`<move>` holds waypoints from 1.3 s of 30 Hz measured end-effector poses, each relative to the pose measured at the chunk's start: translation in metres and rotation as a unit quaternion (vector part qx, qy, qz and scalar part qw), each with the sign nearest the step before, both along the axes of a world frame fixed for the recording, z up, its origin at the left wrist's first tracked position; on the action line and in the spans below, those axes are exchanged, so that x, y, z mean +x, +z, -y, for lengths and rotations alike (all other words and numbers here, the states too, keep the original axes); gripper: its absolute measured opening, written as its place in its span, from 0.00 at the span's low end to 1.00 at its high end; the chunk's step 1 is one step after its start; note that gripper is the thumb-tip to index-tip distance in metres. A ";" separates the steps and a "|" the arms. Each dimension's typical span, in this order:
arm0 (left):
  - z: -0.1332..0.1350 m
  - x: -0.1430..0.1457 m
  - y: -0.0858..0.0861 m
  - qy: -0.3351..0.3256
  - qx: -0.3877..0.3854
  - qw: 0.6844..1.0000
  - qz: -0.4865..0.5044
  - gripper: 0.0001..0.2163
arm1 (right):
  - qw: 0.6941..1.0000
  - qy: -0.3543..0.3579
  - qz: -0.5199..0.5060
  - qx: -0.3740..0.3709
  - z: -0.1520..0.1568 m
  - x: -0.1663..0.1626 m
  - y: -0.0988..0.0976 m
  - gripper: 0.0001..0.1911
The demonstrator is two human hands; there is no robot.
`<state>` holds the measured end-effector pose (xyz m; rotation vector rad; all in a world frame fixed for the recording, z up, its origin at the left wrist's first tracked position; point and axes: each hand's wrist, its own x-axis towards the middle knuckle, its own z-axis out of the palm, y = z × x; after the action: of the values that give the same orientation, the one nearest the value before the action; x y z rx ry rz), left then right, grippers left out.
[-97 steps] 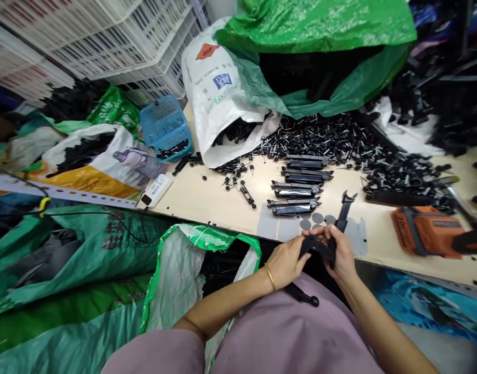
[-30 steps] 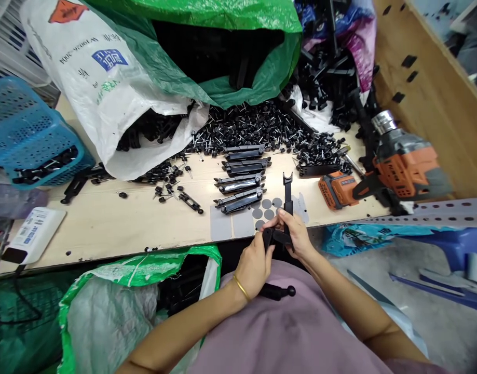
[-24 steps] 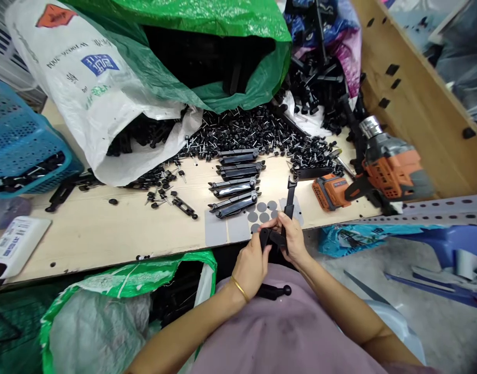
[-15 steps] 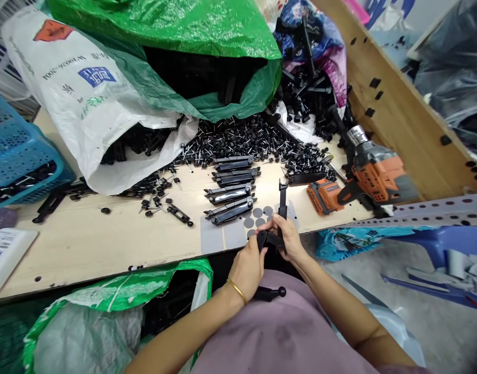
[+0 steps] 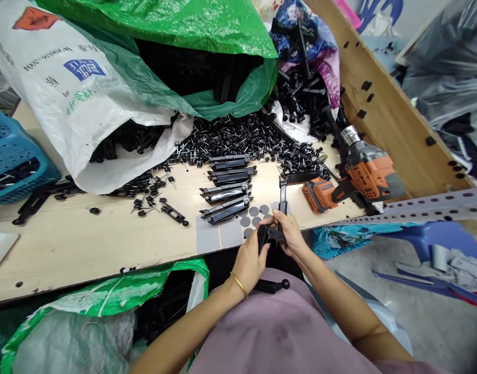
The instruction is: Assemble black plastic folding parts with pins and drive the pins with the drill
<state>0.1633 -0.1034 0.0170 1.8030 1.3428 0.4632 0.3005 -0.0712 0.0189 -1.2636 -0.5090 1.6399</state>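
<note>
My left hand (image 5: 250,261) and my right hand (image 5: 288,235) meet at the table's front edge, both closed on black plastic parts. The right hand grips a long black arm (image 5: 282,195) that stands up over the table, forked at its top. The left hand pinches a shorter black piece (image 5: 262,236) joined to it. A black rod with a ball end (image 5: 272,285) lies on my lap below the hands. Several finished black arms (image 5: 226,187) lie in a row on the table just beyond.
A heap of small black screws and knobs (image 5: 242,137) spills from white (image 5: 67,104) and green sacks (image 5: 176,31). An orange power drill (image 5: 365,171) and its battery (image 5: 319,193) lie at right. A blue basket (image 5: 12,156) is at left, a green bag (image 5: 106,306) under the table.
The view has swung right and down across the bench. My hands have stayed together at the table edge, gripping the same black parts with small shifts of the fingers.
</note>
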 end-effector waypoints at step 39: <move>0.006 -0.001 0.018 0.073 -0.075 0.990 0.093 0.10 | 0.994 0.107 -0.022 0.020 -0.002 -0.006 0.019 0.23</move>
<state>0.1618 -0.1094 0.0350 1.5066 1.3479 0.5781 0.2941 -0.0695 0.0384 -1.1735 -0.6650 1.8223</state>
